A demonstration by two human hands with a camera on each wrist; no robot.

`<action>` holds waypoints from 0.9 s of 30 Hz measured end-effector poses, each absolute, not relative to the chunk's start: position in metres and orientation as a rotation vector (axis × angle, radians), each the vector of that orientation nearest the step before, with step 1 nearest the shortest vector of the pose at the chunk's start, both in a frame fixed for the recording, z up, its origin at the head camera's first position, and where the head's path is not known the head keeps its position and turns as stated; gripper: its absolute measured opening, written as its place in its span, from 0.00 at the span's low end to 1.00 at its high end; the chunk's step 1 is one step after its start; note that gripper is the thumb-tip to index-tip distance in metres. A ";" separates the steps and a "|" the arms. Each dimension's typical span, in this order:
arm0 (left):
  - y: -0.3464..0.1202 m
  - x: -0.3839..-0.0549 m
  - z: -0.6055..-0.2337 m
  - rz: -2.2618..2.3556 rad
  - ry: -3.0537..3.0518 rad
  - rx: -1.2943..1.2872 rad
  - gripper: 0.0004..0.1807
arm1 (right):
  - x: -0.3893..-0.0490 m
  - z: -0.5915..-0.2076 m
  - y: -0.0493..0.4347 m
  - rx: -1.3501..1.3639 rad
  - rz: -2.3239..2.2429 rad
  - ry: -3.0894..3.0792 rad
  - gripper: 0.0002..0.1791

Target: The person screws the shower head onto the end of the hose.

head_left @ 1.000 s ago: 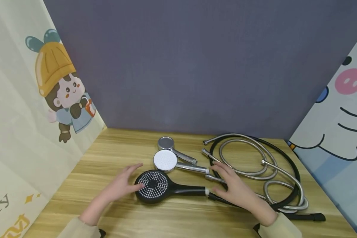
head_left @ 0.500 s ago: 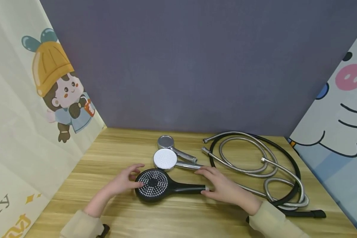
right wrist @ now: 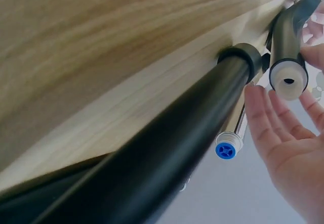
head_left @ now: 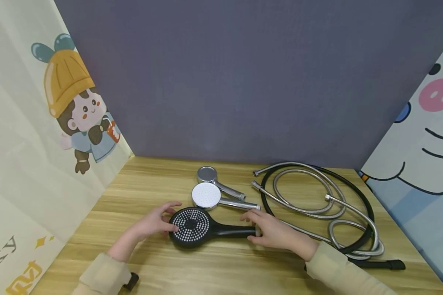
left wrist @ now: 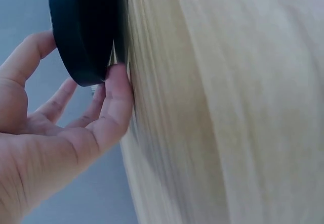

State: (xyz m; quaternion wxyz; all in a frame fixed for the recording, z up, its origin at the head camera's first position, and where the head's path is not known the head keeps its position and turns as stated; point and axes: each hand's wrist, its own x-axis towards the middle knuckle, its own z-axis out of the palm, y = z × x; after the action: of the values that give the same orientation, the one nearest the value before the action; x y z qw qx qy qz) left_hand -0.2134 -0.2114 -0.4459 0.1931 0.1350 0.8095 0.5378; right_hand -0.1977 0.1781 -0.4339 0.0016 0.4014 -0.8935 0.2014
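A black hand shower (head_left: 190, 227) with a dotted spray face lies in front, its handle pointing right. My left hand (head_left: 153, 223) pinches the left rim, thumb on the face; the left wrist view shows a fingertip beneath the edge. Around the handle's end my right hand (head_left: 277, 233) has its thumb on the near side and fingers on the far side; the right wrist view shows the white threaded tip (right wrist: 288, 80) between them. Behind lie a chrome shower head with a white face (head_left: 206, 195) and a smaller chrome one (head_left: 207, 174).
Coiled metal hoses (head_left: 302, 211) and a black hose (head_left: 367, 209) lie on the right of the wooden table (head_left: 151, 176). A black hose end (head_left: 395, 264) reaches toward the front right. A dark grey panel (head_left: 221, 82) stands along the back, with printed cloths on both sides.
My right hand has moved left from beside the hose ends to the black hand shower's handle. The left hand has closed in on the rim. The shower heads stay in place.
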 end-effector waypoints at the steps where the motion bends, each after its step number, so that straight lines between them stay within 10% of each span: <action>1: -0.211 -0.214 -0.446 1.525 2.254 0.369 0.43 | -0.199 -0.434 0.178 1.266 0.643 -2.800 0.26; 27: -0.206 -0.215 -0.444 1.519 2.494 0.389 0.41 | -0.200 -0.438 0.171 1.409 0.750 -2.867 0.27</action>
State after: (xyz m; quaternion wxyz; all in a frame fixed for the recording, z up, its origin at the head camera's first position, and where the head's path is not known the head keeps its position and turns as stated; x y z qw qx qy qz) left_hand -0.2150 -0.2055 -0.4436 0.0978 0.1315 0.8426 0.5130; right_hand -0.2005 0.1707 -0.4376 -0.0697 0.4284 -0.8716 0.2280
